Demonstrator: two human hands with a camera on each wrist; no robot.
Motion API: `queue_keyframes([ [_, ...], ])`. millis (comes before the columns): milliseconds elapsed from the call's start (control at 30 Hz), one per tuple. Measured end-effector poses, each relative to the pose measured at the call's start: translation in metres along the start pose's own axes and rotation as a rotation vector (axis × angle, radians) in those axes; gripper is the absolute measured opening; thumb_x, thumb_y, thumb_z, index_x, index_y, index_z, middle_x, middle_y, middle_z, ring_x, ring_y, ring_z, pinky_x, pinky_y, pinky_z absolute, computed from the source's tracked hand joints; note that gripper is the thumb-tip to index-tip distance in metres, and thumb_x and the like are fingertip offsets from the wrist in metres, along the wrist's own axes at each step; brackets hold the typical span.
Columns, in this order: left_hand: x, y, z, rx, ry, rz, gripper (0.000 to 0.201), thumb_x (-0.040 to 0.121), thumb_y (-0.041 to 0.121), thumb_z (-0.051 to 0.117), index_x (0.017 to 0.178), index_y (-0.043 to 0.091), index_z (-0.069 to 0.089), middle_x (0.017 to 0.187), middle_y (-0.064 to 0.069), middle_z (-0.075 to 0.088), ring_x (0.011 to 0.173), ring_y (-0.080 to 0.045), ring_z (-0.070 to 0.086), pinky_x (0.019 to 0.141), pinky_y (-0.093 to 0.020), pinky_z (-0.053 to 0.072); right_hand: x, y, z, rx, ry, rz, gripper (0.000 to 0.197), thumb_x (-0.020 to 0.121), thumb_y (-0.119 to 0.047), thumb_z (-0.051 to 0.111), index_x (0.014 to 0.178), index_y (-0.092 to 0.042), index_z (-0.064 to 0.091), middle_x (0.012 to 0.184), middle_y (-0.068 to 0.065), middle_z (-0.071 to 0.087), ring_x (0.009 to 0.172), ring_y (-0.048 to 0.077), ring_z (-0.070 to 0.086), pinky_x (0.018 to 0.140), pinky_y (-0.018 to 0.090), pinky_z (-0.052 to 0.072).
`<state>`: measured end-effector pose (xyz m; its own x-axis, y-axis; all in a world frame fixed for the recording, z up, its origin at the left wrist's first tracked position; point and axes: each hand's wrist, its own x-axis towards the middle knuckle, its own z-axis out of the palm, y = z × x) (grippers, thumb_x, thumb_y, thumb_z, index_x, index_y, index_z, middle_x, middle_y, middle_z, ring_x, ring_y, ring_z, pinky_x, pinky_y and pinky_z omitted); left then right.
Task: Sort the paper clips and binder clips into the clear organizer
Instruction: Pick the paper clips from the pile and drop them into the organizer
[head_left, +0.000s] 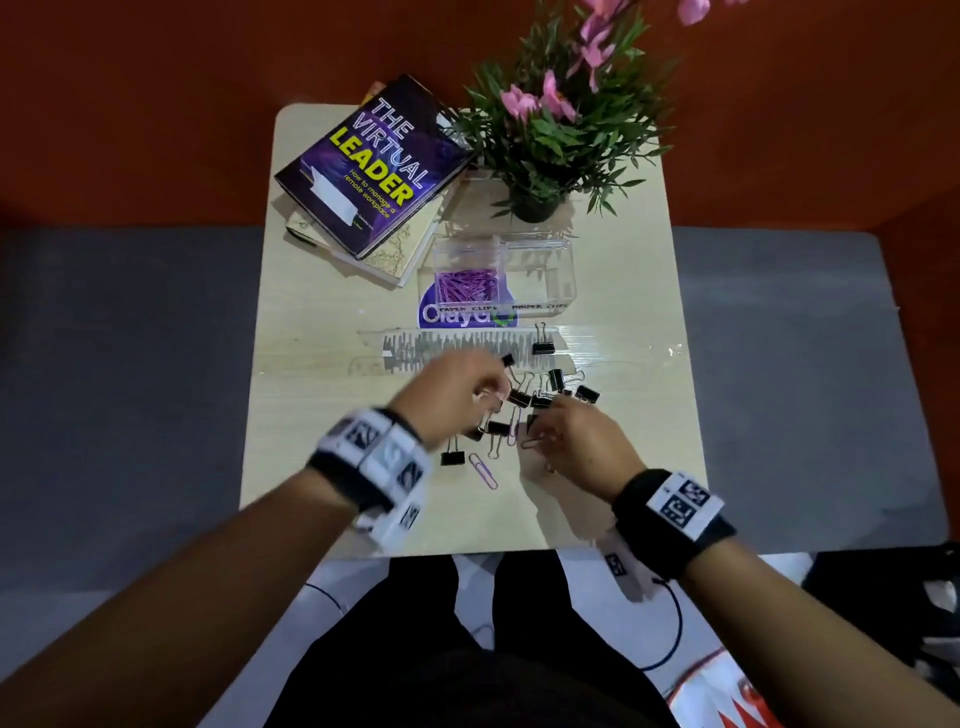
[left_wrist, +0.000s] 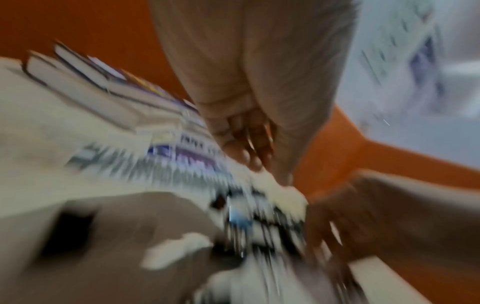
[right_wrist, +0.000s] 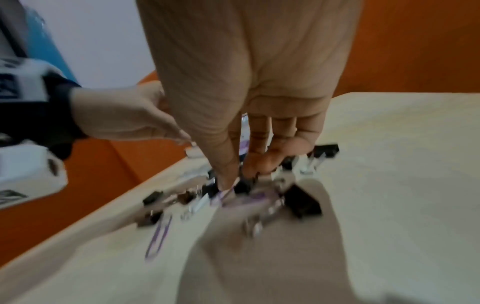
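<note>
The clear organizer stands mid-table; its left compartment holds purple paper clips and its right compartment looks empty. In front of it lies a loose pile of black binder clips mixed with purple paper clips. My right hand reaches down into the pile, thumb and fingers pinching a purple paper clip. My left hand hovers over the pile's left side with fingers curled. It is motion-blurred, so what it holds is unclear.
A clear ruler lies between the organizer and the pile, with one binder clip on it. Stacked books sit at the back left and a potted plant at the back right. Another binder clip lies near the front.
</note>
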<state>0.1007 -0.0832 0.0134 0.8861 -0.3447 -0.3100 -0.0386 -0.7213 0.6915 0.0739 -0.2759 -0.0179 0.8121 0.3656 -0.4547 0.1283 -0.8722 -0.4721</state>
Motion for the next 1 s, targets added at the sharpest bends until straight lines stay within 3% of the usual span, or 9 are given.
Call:
queue_keyframes([
  [67, -0.022, -0.01, 0.027, 0.19, -0.267, 0.077, 0.012, 0.089, 0.012, 0.067, 0.1, 0.012, 0.07, 0.104, -0.004, 0.065, 0.095, -0.019, 0.057, 0.087, -0.036, 0.05, -0.007, 0.0, 0.012, -0.014, 0.045, -0.017, 0.011, 0.079, -0.012, 0.058, 0.082, -0.017, 0.068, 0.093, 0.006, 0.061, 0.084, 0.032, 0.06, 0.058, 0.032, 0.041],
  [133, -0.035, -0.023, 0.05, 0.383, -0.376, 0.15, 0.017, 0.09, 0.017, 0.065, 0.107, 0.014, 0.067, 0.111, -0.004, 0.061, 0.109, -0.021, 0.052, 0.09, -0.035, 0.045, -0.009, -0.002, 0.019, -0.017, 0.121, -0.025, 0.009, 0.082, -0.016, 0.058, 0.079, -0.015, 0.067, 0.095, 0.008, 0.063, 0.087, 0.033, 0.059, 0.057, 0.033, 0.042],
  [300, -0.038, -0.04, 0.066, 0.548, -0.303, 0.219, 0.014, 0.088, 0.025, 0.067, 0.096, 0.013, 0.067, 0.107, -0.004, 0.06, 0.105, -0.027, 0.053, 0.085, -0.038, 0.045, -0.008, 0.001, 0.023, -0.069, 0.15, -0.074, 0.015, 0.076, -0.018, 0.05, 0.078, -0.008, 0.06, 0.088, 0.014, 0.059, 0.078, 0.036, 0.054, 0.057, 0.038, 0.043],
  [500, -0.044, -0.04, 0.067, 0.542, -0.302, 0.25, 0.013, 0.096, 0.02, 0.057, 0.103, 0.01, 0.061, 0.112, -0.006, 0.059, 0.107, -0.027, 0.05, 0.089, -0.036, 0.041, -0.001, 0.006, 0.014, -0.185, 0.113, -0.042, 0.01, 0.07, -0.017, 0.07, 0.076, -0.014, 0.063, 0.084, 0.009, 0.058, 0.075, 0.034, 0.054, 0.058, 0.032, 0.032],
  [633, -0.049, -0.033, 0.063, 0.501, -0.305, 0.226, 0.011, 0.102, 0.015, 0.045, 0.106, 0.009, 0.054, 0.108, -0.007, 0.061, 0.097, -0.025, 0.049, 0.084, -0.033, 0.037, -0.009, 0.0, 0.016, -0.163, 0.111, -0.059, 0.046, 0.079, -0.036, 0.029, 0.078, -0.012, 0.068, 0.09, 0.009, 0.06, 0.081, 0.033, 0.052, 0.062, 0.032, 0.031],
  [700, -0.048, -0.022, 0.053, 0.404, -0.248, 0.155, 0.008, 0.103, 0.01, 0.043, 0.106, 0.008, 0.05, 0.103, -0.009, 0.064, 0.085, -0.023, 0.046, 0.074, -0.029, 0.034, -0.011, -0.002, 0.015, -0.147, 0.102, -0.075, 0.051, 0.075, -0.035, 0.021, 0.077, -0.009, 0.065, 0.088, 0.011, 0.059, 0.08, 0.032, 0.051, 0.062, 0.033, 0.029],
  [800, -0.033, -0.005, 0.025, 0.202, -0.07, 0.034, 0.006, 0.103, 0.006, 0.043, 0.105, 0.004, 0.048, 0.086, -0.012, 0.068, 0.066, -0.015, 0.056, 0.055, -0.027, 0.045, -0.007, -0.002, 0.011, -0.068, 0.108, -0.102, 0.012, 0.081, -0.012, 0.041, 0.074, -0.016, 0.05, 0.078, 0.003, 0.054, 0.075, 0.031, 0.053, 0.059, 0.029, 0.027],
  [833, -0.024, -0.001, 0.014, 0.174, 0.009, 0.005, 0.007, 0.103, 0.007, 0.044, 0.104, 0.004, 0.049, 0.079, -0.01, 0.066, 0.058, -0.011, 0.053, 0.049, -0.023, 0.045, -0.004, -0.005, 0.007, 0.003, 0.109, -0.084, 0.019, 0.079, -0.001, 0.047, 0.075, -0.019, 0.043, 0.073, 0.0, 0.05, 0.069, 0.03, 0.05, 0.054, 0.028, 0.025],
  [1000, 0.04, -0.002, -0.033, 0.199, 0.322, -0.046, 0.01, 0.102, 0.013, 0.048, 0.101, 0.004, 0.053, 0.087, -0.012, 0.066, 0.076, -0.028, 0.062, 0.064, -0.036, 0.051, 0.021, -0.016, -0.002, -0.027, -0.018, -0.094, 0.029, 0.073, 0.008, 0.044, 0.095, -0.01, 0.037, 0.068, 0.011, 0.055, 0.059, 0.031, 0.044, 0.048, 0.034, 0.027],
])
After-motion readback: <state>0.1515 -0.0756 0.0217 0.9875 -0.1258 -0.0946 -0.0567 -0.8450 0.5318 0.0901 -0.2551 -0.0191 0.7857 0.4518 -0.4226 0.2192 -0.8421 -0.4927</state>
